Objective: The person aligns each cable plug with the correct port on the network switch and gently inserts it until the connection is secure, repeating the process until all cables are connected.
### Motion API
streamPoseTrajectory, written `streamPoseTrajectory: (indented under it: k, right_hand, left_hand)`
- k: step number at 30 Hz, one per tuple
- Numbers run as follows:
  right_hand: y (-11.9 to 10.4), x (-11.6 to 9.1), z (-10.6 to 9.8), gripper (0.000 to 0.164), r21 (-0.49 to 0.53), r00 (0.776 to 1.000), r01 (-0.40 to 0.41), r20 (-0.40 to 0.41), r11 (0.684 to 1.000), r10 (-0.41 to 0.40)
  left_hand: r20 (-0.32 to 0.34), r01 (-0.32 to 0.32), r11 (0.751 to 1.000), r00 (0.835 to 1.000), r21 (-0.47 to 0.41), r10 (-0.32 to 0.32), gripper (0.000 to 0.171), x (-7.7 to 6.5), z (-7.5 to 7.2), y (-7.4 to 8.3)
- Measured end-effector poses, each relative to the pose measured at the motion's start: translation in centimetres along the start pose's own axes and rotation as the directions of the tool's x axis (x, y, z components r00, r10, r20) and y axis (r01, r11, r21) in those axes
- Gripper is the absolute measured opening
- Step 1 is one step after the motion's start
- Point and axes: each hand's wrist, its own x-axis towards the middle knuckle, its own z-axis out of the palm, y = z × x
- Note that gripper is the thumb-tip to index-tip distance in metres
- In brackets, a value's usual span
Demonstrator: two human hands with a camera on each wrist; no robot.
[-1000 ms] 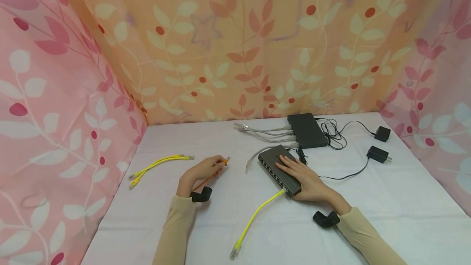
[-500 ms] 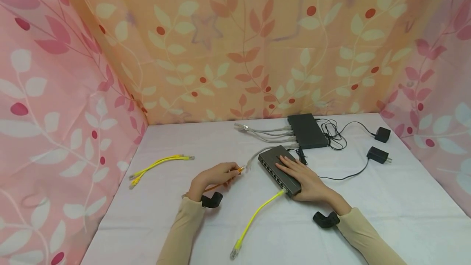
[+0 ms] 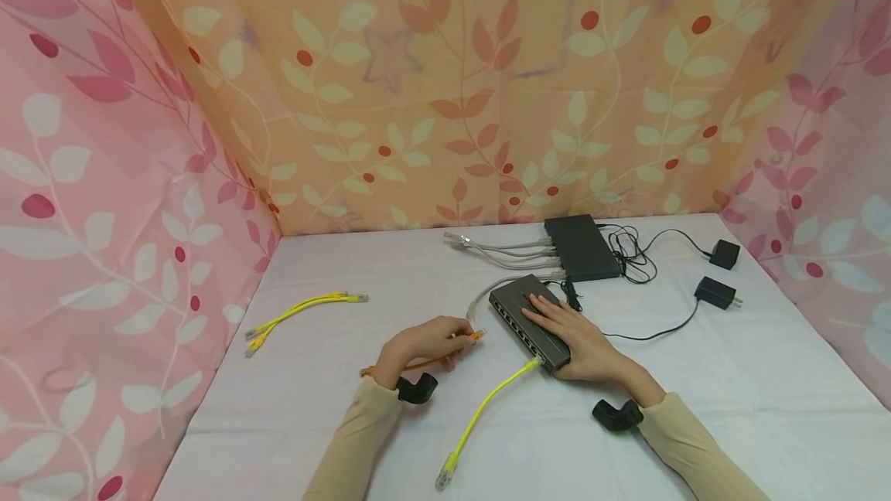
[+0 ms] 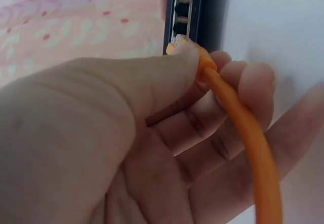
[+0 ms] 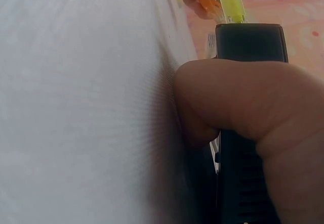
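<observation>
My left hand (image 3: 433,337) pinches an orange network cable (image 4: 255,143) just behind its plug, between thumb and fingertips. The clear tip points at the row of ports on a dark grey network switch (image 3: 513,301), a short gap to its left in the head view. My right hand (image 3: 574,337) holds the switch at its near end, fingers spread across the top. In the right wrist view its thumb (image 5: 223,90) bends round the side. A yellow network cable (image 3: 489,402) is plugged into the port at the near end, its other plug lying on the table.
Behind stands a black box (image 3: 581,247) with several grey cables (image 3: 511,252) plugged in. Two power adapters (image 3: 724,253) with black cords lie at the right. More yellow cables (image 3: 299,306) lie at the left. Patterned curtains (image 3: 418,99) enclose the table.
My left hand has moved right and slightly nearer the body, bringing the orange cable's plug closer to the switch. My right hand and the switch have stayed in place.
</observation>
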Motion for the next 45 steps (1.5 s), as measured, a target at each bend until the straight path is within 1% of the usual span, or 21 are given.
streamPoseTrajectory:
  k: [3, 5, 9, 16, 20, 25, 33, 40, 45]
  right_hand:
    - [0.0, 0.0, 0.0, 0.101, -0.005, 1.000, -0.003, 0.006, 1.000, 0.003]
    - [0.0, 0.0, 0.0, 0.101, -0.003, 1.000, -0.006, 0.008, 1.000, 0.006]
    - [0.0, 0.0, 0.0, 0.103, -0.003, 1.000, -0.011, 0.005, 1.000, 0.011]
    - [-0.1, 0.1, 0.0, 0.104, 0.004, 0.999, -0.032, 0.015, 0.999, 0.032]
    - [-0.1, 0.0, 0.1, 0.104, 0.006, 0.999, -0.032, 0.015, 0.999, 0.032]
    - [0.0, 0.0, 0.2, 0.103, -0.003, 1.000, -0.015, 0.004, 1.000, 0.015]
    - [0.1, 0.0, 0.3, 0.103, -0.004, 1.000, -0.008, 0.003, 1.000, 0.008]
    - [0.0, 0.1, 0.1, 0.102, 0.009, 1.000, -0.009, 0.011, 1.000, 0.009]
    - [0.1, 0.0, 0.0, 0.100, -0.012, 1.000, -0.009, 0.026, 1.000, 0.009]
  left_hand:
    - [-0.010, -0.019, 0.999, 1.000, 0.031, 0.019, 0.018, 0.3, 0.5, 0.3]
    - [-0.023, -0.031, 0.999, 0.999, 0.036, 0.032, 0.018, 0.5, 0.7, 0.4]
    - [-0.038, -0.058, 0.998, 0.998, 0.022, 0.059, 0.018, 0.9, 1.4, 0.9]
    - [-0.033, -0.109, 0.994, 0.994, 0.011, 0.109, 0.020, 1.5, 2.7, 1.9]
    - [-0.024, -0.124, 0.992, 0.992, -0.003, 0.123, 0.022, 1.7, 3.4, 2.3]
    - [-0.037, -0.127, 0.992, 0.991, 0.011, 0.128, 0.021, 2.0, 4.2, 2.9]
    - [-0.126, -0.114, 0.992, 0.985, 0.048, 0.120, 0.022, 2.2, 5.1, 3.7]
    - [-0.173, -0.105, 0.991, 0.978, 0.080, 0.117, 0.026, 2.3, 5.4, 4.1]
    - [-0.211, -0.089, 0.991, 0.971, 0.102, 0.109, 0.028, 2.6, 5.7, 4.5]
